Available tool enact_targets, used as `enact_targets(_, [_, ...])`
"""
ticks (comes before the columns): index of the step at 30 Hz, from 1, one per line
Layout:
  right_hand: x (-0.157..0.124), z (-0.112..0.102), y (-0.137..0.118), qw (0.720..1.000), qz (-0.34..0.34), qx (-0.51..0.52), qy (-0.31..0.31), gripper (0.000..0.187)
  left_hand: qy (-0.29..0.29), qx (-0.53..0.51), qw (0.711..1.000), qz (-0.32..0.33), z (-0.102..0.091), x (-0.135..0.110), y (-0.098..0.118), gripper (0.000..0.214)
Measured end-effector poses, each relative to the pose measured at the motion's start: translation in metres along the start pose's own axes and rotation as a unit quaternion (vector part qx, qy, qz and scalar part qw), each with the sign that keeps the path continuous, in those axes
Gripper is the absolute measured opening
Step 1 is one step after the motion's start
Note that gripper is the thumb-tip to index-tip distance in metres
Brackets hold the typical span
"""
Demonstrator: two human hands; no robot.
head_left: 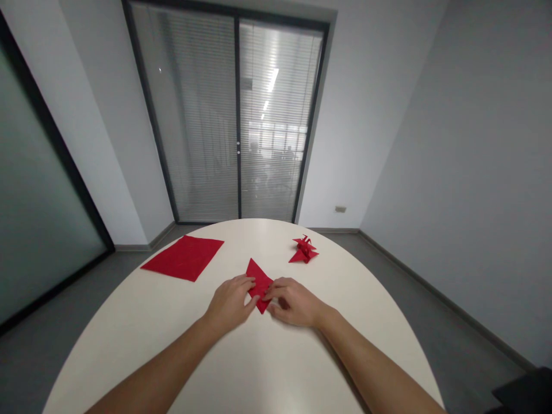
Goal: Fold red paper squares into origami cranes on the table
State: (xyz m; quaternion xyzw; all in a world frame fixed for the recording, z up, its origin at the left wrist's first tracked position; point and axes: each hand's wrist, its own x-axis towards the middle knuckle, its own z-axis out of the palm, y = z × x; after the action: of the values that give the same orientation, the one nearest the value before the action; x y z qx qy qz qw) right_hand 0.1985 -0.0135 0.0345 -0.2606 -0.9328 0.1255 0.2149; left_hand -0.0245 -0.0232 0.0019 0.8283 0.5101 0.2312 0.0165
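Note:
A small piece of red origami paper [257, 275], folded into a pointed, kite-like shape, lies on the table between my hands. My left hand [230, 300] holds its left edge, fingertips resting on the paper and thumb near its lower part. On the other side, my right hand [295, 302] has its fingers bent and pinched at the right edge. Both hands partly cover the folded paper, so the exact folds under the fingertips are hidden.
Flat red square paper [185, 257] lies at the table's far left. Folded red paper cranes [304, 250] sit close together at the far right. The round white table [276, 368] has a curved edge. Beyond it stands a glass partition with blinds [207, 115]; a dark object [526, 391] shows at lower right.

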Motion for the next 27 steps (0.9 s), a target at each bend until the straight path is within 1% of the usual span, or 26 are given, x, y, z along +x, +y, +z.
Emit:
enact_targets(4, [-0.002,0.005,0.003,1.000,0.024,0.003,0.012,0.026,-0.015,-0.013,1.000,0.004,-0.002,-0.003,-0.002,0.039])
enact_targets(9, [-0.006,0.009,0.012,0.997,0.061,-0.017,0.036,0.031,-0.033,-0.016,0.999,-0.005,-0.004,-0.005,-0.001,0.050])
enact_targets(13, [-0.007,0.009,0.015,0.997,0.066,-0.034,0.033,0.032,-0.048,-0.017,0.999,-0.008,-0.006,-0.006,0.001,0.057])
enact_targets(16, [-0.007,0.009,0.016,0.996,0.070,-0.045,0.036,0.038,-0.047,-0.021,0.999,0.001,-0.007,-0.007,0.001,0.061])
enact_targets(18, [-0.007,0.010,0.017,0.995,0.075,-0.047,0.042,0.044,-0.041,-0.025,0.999,0.010,-0.006,-0.008,0.000,0.060])
enact_targets(23, [-0.007,0.013,0.020,0.995,0.075,-0.026,0.066,0.055,-0.027,-0.028,0.999,0.026,-0.001,-0.009,-0.005,0.045])
enact_targets(25, [-0.007,0.013,0.022,0.994,0.074,-0.022,0.075,0.055,-0.023,-0.034,0.999,0.033,0.000,-0.009,-0.006,0.043])
enact_targets(27, [-0.007,0.013,0.023,0.994,0.073,-0.023,0.072,0.050,-0.019,-0.044,0.998,0.047,0.000,-0.008,-0.007,0.042])
